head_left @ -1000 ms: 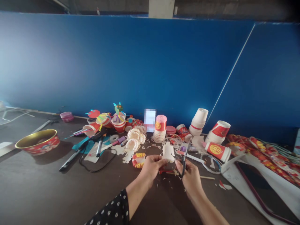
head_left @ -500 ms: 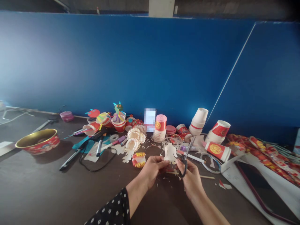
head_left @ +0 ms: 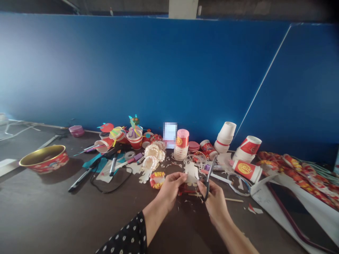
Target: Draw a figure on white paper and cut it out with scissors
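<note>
A white paper cutout [head_left: 191,173] is held up between my two hands over the dark tabletop. My left hand [head_left: 172,185] pinches its left edge between thumb and fingers. My right hand [head_left: 212,197] has a pair of scissors [head_left: 210,173] hooked on it, the blades pointing up and away. The right thumb and fingertip also touch the cutout's lower right edge. Small paper scraps and a thin wooden stick [head_left: 234,200] lie beneath and beside the hands. Left of my left hand is a red and yellow cut cup piece [head_left: 157,180].
Beyond the hands stand a cup stack with a pink top [head_left: 182,143], white cups [head_left: 225,135] and red cups [head_left: 247,169]. A phone [head_left: 299,215] lies at right. Left are a gold-lined bowl [head_left: 45,164], a box cutter [head_left: 82,180] and a marker [head_left: 112,166].
My left hand has shifted slightly up and left along the cutout. The right fingers now reach its lower right edge, and the scissors have turned a little more upright.
</note>
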`<move>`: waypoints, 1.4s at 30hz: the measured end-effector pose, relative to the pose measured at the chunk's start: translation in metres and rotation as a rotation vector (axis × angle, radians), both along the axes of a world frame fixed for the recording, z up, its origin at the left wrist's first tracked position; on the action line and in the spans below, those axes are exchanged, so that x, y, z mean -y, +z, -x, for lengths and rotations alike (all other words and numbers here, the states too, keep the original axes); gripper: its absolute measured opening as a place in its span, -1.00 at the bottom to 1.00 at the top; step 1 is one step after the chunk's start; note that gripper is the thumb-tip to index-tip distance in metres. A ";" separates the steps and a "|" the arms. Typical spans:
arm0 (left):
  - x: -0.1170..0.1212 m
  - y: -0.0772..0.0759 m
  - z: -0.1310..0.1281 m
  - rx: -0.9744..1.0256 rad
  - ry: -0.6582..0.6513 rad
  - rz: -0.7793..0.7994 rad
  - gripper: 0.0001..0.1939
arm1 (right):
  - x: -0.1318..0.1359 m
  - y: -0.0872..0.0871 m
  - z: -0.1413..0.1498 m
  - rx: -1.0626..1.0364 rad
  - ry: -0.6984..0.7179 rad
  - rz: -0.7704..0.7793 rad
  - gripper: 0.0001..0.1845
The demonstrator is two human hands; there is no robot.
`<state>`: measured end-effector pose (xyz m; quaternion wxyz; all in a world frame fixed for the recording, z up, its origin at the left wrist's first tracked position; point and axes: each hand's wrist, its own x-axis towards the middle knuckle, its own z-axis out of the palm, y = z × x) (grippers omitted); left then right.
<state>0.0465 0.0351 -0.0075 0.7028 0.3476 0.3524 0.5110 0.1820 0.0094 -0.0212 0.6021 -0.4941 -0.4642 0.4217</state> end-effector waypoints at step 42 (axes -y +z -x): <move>0.004 0.006 -0.001 0.022 -0.014 0.044 -0.72 | 0.004 0.004 0.002 -0.109 0.090 0.005 -0.73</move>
